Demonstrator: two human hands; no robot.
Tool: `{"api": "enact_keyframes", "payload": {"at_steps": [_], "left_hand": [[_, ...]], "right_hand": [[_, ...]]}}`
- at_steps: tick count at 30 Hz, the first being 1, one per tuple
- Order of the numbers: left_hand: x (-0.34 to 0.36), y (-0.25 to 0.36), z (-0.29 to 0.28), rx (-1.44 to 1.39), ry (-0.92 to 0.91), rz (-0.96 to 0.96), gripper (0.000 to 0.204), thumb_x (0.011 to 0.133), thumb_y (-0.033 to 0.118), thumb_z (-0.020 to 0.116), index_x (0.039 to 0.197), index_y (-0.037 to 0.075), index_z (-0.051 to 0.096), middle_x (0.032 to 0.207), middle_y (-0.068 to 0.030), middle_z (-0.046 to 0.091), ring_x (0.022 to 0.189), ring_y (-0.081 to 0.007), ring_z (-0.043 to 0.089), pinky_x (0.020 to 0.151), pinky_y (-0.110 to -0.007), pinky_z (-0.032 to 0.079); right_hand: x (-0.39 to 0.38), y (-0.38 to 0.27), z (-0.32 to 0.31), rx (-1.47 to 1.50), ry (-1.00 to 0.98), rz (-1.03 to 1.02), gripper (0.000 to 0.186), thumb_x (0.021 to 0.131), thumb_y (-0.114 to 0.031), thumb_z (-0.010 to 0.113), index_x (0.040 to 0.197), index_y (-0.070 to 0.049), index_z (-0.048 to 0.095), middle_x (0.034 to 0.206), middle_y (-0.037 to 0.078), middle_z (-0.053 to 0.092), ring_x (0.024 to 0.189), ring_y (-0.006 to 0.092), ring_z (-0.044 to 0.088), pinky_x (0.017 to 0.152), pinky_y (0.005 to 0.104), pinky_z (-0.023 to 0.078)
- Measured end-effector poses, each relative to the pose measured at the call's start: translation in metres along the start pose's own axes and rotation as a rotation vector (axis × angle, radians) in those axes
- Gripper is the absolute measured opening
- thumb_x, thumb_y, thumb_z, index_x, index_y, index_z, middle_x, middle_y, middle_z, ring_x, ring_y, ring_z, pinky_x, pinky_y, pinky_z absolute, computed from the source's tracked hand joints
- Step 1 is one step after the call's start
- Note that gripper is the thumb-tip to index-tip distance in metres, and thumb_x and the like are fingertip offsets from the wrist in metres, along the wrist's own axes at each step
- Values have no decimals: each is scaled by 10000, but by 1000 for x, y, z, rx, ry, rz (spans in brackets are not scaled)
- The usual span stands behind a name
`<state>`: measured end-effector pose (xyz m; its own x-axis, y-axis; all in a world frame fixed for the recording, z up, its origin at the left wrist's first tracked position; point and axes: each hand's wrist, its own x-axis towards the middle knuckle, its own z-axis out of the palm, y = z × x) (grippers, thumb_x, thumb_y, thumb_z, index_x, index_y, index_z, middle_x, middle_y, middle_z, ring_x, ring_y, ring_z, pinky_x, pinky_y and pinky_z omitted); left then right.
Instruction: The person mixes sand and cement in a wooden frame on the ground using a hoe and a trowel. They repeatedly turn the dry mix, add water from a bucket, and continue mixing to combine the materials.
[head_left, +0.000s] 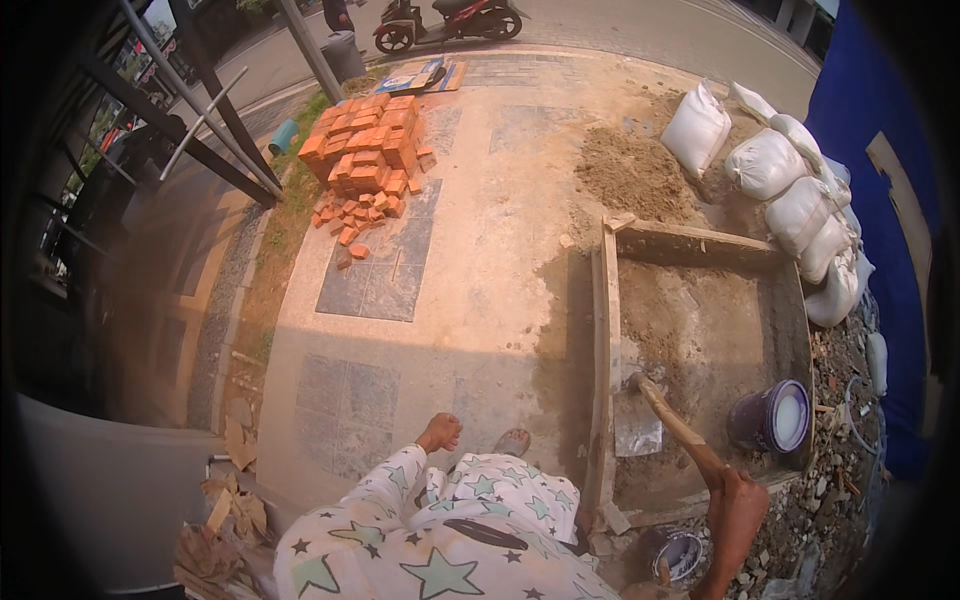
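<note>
My right hand (738, 505) is wrapped round the wooden handle of a hoe (680, 425). Its flat metal blade (638, 438) lies within a wooden-sided mixing trough (603, 330), near the left wall. Wet, sandy grey-brown material (690, 310) covers the trough's bottom. Close to the hoe, a dark purple bucket (745, 418) with something pale inside tilts against the trough's right side. Below my right forearm stands a smaller dark bucket (675, 555), partly hidden. My left hand (440, 433) hangs over the paving with its fingers curled in, and nothing shows in it.
A stack of orange bricks (365, 140) with broken pieces stands at the far left. Sand (640, 175) is heaped beyond the trough, beside white sacks (790, 165). Rubble (840, 470) lines the right side below a blue sheet (890, 100). A motorbike (450, 22) is parked far off.
</note>
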<state>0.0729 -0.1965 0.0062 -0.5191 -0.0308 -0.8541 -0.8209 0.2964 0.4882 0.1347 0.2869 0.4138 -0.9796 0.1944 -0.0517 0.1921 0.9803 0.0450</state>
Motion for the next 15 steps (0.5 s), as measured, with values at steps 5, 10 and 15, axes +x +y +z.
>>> {"api": "enact_keyframes", "payload": {"at_steps": [5, 10, 15], "left_hand": [[10, 14, 1, 36, -28, 62, 328, 840, 155, 596, 1086, -62, 595, 807, -122, 637, 604, -217, 631, 499, -345, 564], [19, 31, -6, 65, -48, 113, 333, 844, 165, 584, 1084, -65, 597, 813, -114, 639, 607, -207, 632, 498, -338, 564], [31, 32, -5, 65, -14, 134, 313, 842, 157, 581, 1066, -60, 611, 815, -115, 643, 610, -209, 637, 494, -339, 563]], "right_hand": [[-7, -1, 2, 29, 49, 13, 195, 669, 3, 662, 864, -1, 668, 734, 203, 624, 674, 396, 619, 621, 480, 478], [-9, -4, 1, 52, 41, 27, 205, 647, 6, 662, 852, 5, 665, 737, 208, 626, 680, 398, 623, 625, 476, 483], [-9, -4, 1, 32, 41, 4, 225, 631, 4, 666, 855, 5, 675, 737, 214, 629, 682, 401, 625, 622, 470, 487]]}}
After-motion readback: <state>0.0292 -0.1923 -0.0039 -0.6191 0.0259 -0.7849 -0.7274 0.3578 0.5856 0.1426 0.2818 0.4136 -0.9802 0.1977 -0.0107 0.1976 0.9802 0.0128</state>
